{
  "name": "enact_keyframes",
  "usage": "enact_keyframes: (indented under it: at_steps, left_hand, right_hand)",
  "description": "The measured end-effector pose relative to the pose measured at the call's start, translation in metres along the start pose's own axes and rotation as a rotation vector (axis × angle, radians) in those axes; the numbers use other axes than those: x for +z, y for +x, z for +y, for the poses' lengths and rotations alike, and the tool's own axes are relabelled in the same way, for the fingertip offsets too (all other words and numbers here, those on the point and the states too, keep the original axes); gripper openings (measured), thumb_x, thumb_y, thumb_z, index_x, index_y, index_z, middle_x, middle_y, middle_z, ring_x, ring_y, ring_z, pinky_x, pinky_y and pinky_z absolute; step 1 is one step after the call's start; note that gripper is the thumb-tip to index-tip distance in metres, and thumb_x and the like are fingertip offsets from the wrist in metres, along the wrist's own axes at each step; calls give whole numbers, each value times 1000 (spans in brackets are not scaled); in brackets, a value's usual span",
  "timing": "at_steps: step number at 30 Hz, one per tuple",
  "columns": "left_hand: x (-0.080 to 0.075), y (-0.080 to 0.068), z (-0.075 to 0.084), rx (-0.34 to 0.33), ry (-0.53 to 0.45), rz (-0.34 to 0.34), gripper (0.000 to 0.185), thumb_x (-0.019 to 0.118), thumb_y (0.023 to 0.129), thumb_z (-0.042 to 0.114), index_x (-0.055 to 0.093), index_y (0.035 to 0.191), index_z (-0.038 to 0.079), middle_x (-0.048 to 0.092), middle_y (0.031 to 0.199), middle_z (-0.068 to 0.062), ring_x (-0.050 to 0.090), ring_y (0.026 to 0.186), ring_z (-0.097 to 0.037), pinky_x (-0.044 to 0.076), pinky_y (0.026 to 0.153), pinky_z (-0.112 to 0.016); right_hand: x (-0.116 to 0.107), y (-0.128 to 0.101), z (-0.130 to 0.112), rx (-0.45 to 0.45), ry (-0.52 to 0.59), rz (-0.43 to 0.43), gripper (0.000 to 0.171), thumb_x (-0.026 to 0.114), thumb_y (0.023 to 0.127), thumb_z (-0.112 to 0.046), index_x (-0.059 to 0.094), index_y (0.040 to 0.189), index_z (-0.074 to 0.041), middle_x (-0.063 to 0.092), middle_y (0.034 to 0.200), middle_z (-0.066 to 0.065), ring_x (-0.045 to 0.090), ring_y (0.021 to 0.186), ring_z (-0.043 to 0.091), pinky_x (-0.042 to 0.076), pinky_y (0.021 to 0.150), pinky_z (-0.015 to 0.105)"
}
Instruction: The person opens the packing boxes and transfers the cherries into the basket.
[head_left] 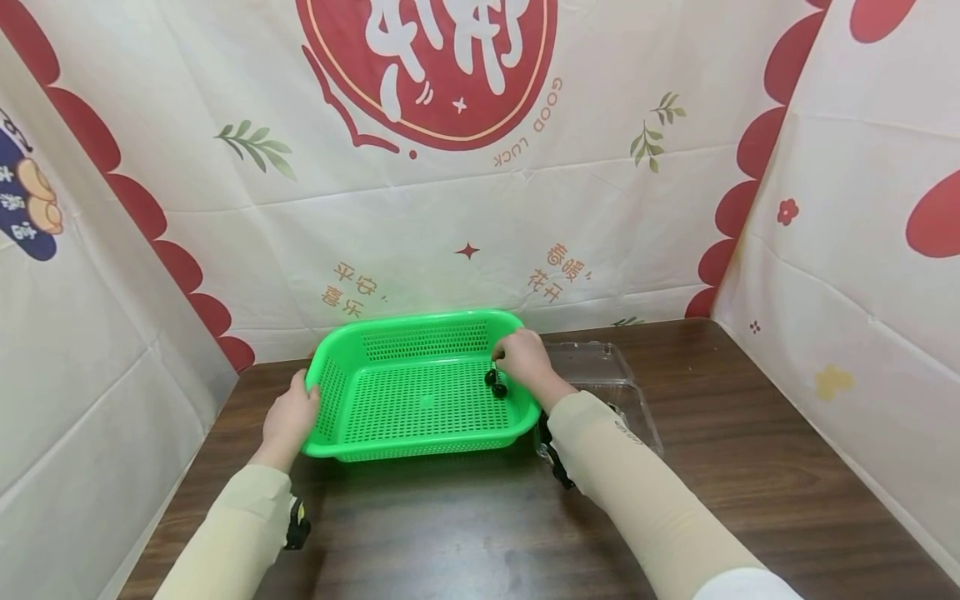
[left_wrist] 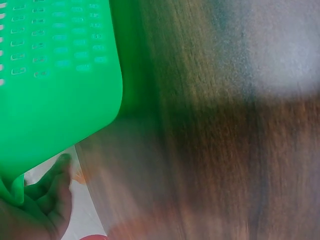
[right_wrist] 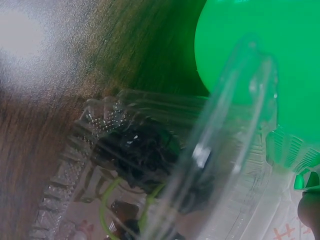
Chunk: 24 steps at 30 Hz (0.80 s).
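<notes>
The left grip (head_left: 291,412) is curled round the left rim of a green basket (head_left: 405,408). The left edge of the table (head_left: 420,533) runs close by that grip, so little room shows on its outer side. Beyond both grips, the patterned cloth (head_left: 450,208) hangs just behind the basket's far rim. The widest bare stretch of table lies on the near side of the two grips, between the sleeves (head_left: 630,483); there's another well to the right of the right grip (head_left: 522,358).

That right grip is nearly closed, fingertips pinching the stems of two dark fruits (head_left: 498,390) that hang just below it, within the basket's right end. Whether they touch the basket's floor, I can't tell.

To the right of the right grip sits a clear plastic box (head_left: 637,421), its lid (head_left: 592,362) folded back towards the cloth. More dark fruits (right_wrist: 142,150) with green stems lie in the box. The right sleeve crosses over part of it, and the basket's right wall stands between this grip and the box, the two set close together.
</notes>
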<state>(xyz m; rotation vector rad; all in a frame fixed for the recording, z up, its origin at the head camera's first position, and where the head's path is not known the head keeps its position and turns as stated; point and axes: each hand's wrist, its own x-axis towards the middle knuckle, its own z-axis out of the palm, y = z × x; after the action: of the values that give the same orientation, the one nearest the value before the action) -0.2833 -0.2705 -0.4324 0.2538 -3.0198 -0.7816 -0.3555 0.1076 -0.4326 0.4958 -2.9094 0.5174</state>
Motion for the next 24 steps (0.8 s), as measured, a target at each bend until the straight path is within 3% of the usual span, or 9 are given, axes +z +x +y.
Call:
enact_keyframes:
  at_steps: [4, 16, 24]
  left_hand:
    - [-2, -1, 4, 3, 50, -10, 64, 42, 101, 23, 13, 155, 5, 58, 114, -33, 61, 85, -38, 46, 65, -49]
    - [-4, 2, 4, -33, 122, 12, 66, 47, 99, 24, 16, 157, 15, 60, 112, -30, 60, 87, -38, 43, 59, -46]
    - [-4, 2, 5, -49, 132, -3, 67, 47, 98, 24, 15, 157, 16, 60, 112, -30, 60, 86, -37, 43, 59, -47]
  right_hand:
    - [0, 0, 0, 0, 14, 11, 17, 66, 90, -9, 78, 101, -12, 73, 102, 0, 58, 110, 25, 29, 107, 46]
    - [-1, -1, -4, 30, 55, 13, 17, 65, 93, -16, 77, 102, -11, 72, 100, 1, 57, 106, 24, 29, 108, 45]
    - [-6, -3, -7, -15, 71, 55, 22, 63, 94, -19, 75, 110, -12, 71, 106, 0, 58, 109, 26, 33, 104, 48]
